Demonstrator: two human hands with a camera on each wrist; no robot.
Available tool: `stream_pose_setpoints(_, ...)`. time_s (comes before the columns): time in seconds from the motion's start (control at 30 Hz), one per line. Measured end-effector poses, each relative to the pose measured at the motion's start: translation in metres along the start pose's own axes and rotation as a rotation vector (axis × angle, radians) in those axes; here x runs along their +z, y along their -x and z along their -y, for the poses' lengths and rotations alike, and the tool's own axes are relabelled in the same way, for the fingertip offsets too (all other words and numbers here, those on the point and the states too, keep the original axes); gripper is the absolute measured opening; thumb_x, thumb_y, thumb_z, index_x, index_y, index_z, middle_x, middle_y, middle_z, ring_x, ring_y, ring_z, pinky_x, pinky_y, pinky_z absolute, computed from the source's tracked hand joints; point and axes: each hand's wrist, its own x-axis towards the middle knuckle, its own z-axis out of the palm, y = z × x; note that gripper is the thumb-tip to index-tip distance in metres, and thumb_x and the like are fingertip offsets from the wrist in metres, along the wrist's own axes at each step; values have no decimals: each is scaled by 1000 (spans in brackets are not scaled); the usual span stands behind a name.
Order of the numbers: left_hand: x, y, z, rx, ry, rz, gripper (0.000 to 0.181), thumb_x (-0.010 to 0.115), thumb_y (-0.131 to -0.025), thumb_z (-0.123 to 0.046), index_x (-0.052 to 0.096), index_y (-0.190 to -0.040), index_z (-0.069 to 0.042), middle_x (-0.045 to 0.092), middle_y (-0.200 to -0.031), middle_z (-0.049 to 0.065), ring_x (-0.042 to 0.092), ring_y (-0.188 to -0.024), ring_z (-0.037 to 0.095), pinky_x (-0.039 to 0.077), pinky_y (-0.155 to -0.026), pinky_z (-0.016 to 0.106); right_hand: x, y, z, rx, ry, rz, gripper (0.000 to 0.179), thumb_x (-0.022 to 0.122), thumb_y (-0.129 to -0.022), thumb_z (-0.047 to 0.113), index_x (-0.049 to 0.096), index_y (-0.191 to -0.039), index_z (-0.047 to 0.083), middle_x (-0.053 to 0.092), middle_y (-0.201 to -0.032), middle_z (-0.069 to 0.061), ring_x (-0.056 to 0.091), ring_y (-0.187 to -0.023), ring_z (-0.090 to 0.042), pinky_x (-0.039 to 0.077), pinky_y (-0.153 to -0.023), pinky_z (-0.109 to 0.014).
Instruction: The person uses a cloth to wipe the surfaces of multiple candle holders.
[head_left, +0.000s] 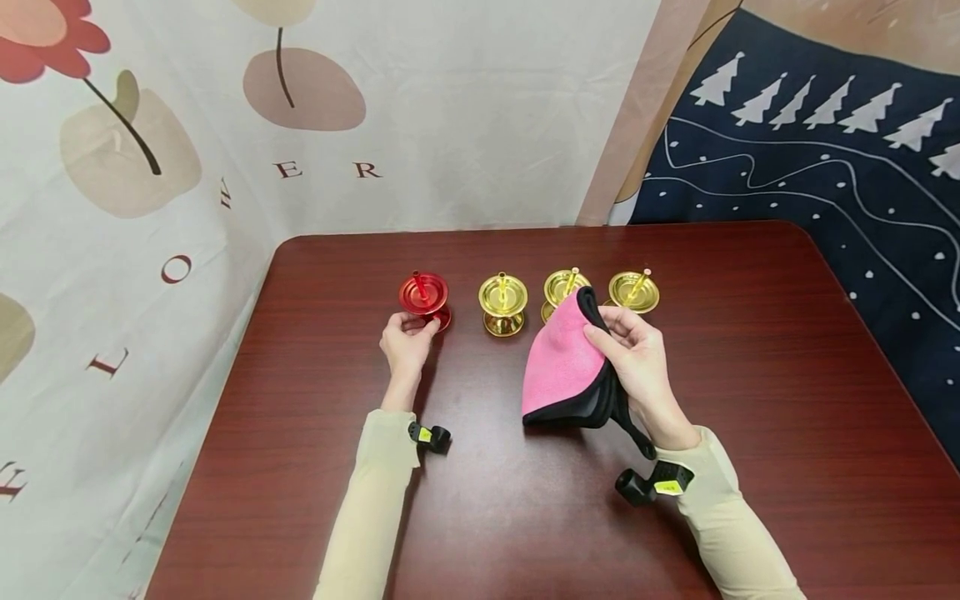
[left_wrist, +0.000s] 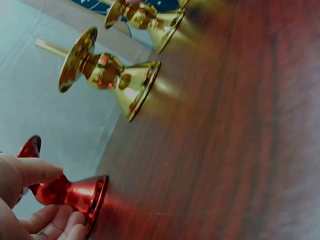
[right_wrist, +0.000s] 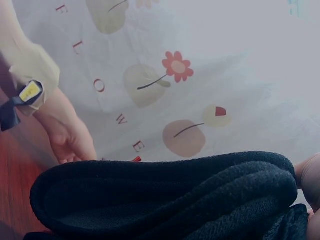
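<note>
A red metal candle holder (head_left: pixel 423 293) with a dish and a spike stands at the left of a row on the table. My left hand (head_left: pixel 407 346) grips it low down, and the left wrist view shows the thumb at its stem (left_wrist: pixel 52 191) and the fingers around the base. A folded pink cloth with black edging (head_left: pixel 564 367) hangs from my right hand (head_left: pixel 637 354), pinched between thumb and fingers. In the right wrist view the cloth's thick black edge (right_wrist: pixel 165 195) fills the lower part and hides most of the red holder.
Three gold candle holders stand in line to the right: one nearest the red one (head_left: pixel 503 304), one partly behind the cloth (head_left: pixel 562 285), and one (head_left: pixel 632 290) behind my right hand. The brown table (head_left: pixel 480 500) ends at a patterned curtain (head_left: pixel 480 125).
</note>
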Motion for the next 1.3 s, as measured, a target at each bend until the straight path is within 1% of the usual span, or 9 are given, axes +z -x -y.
stream_pose_setpoints(0.1, 1, -7, 2, 21, -11, -29, 33, 77, -74, -12, 61, -99, 2, 66, -92, 19, 64, -82, 30, 48, -78, 36, 0, 0, 0, 0, -6, -1, 22, 64, -82, -6, 66, -93, 12, 68, -82, 7, 63, -74, -4, 50, -67, -17)
stream_pose_setpoints(0.23, 1, -14, 5, 57, -57, -35, 31, 78, -72, -12, 63, -96, 1, 64, -88, 20, 58, -83, 32, 41, -83, 40, 0, 0, 0, -6, -1, 6, 21, 64, -82, -5, 66, -92, 14, 67, -82, 7, 62, -74, -4, 50, -67, -17)
stream_pose_setpoints(0.3, 0, -18, 7, 83, -89, -20, 31, 78, -72, -13, 65, -96, 1, 63, -87, 21, 55, -87, 33, 37, -86, 43, -1, 0, 0, -9, 3, 10, 21, 65, -82, -4, 66, -92, 15, 67, -82, 6, 62, -74, -4, 50, -66, -17)
stream_pose_setpoints(0.47, -3, -25, 10, 175, -168, 33, 33, 78, -71, -14, 67, -97, 3, 60, -93, 22, 51, -95, 35, 33, -90, 47, -1, 0, 0, -11, 3, 10, 21, 65, -82, -4, 66, -91, 15, 67, -82, 7, 62, -74, -4, 50, -66, -17)
stream_pose_setpoints(0.6, -5, -31, 13, 208, -191, 79, 35, 78, -72, -16, 68, -99, 3, 60, -95, 21, 50, -97, 34, 33, -92, 46, -1, 0, 0, -11, -5, 10, 24, 64, -82, -5, 67, -90, 17, 67, -82, 6, 62, -73, -4, 50, -66, -17)
stream_pose_setpoints(0.8, -8, -35, 17, 214, -203, 124, 35, 80, -70, -17, 69, -98, 2, 61, -94, 20, 49, -94, 32, 35, -88, 45, -1, 0, 0, -9, 0, -2, 20, 65, -82, -5, 66, -93, 11, 67, -82, 5, 62, -73, -5, 50, -66, -17)
stream_pose_setpoints(0.9, -9, -36, 17, 209, -215, 136, 35, 81, -69, -18, 70, -96, 2, 60, -93, 20, 49, -94, 32, 35, -87, 44, -1, 1, 0, -8, 7, -3, 19, 65, -82, -4, 66, -93, 11, 67, -81, 6, 62, -73, -5, 49, -66, -17)
stream_pose_setpoints(1.07, -7, -36, 15, 195, -234, 136, 35, 81, -70, -20, 70, -95, 2, 60, -92, 21, 49, -96, 32, 34, -89, 44, -1, 1, 1, -16, 3, 7, 22, 64, -82, -5, 66, -90, 16, 67, -82, 6, 62, -74, -4, 50, -66, -16)
stream_pose_setpoints(1.3, -7, -34, 14, 168, -220, 122, 35, 80, -71, -20, 70, -96, 2, 58, -96, 19, 49, -98, 32, 33, -91, 44, -1, 0, 0, -32, -7, 21, 22, 64, -83, -5, 66, -92, 15, 67, -83, 6, 62, -74, -5, 50, -66, -17)
